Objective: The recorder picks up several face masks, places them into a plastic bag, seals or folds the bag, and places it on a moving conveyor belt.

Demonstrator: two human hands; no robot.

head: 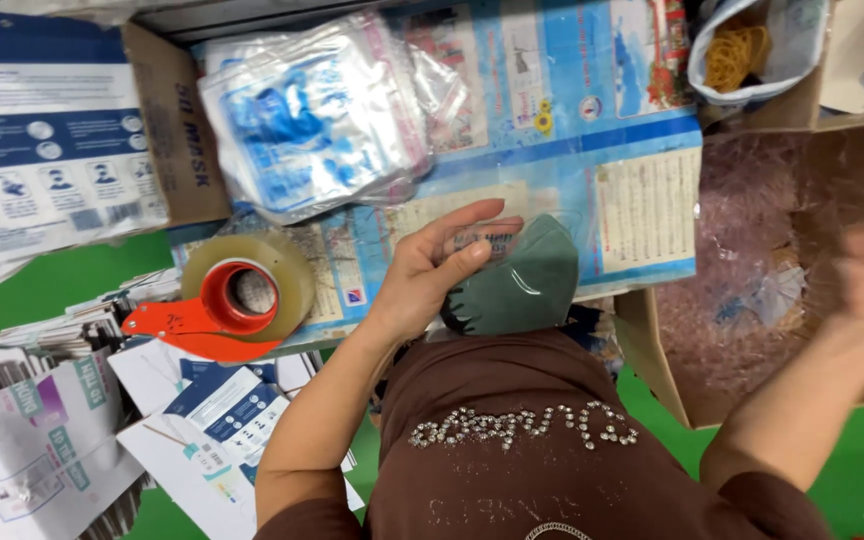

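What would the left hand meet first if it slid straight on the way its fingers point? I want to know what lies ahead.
The left hand points rightward across the green face mask it presses. Beyond that, probably the printed blue poster, though depth is unclear.
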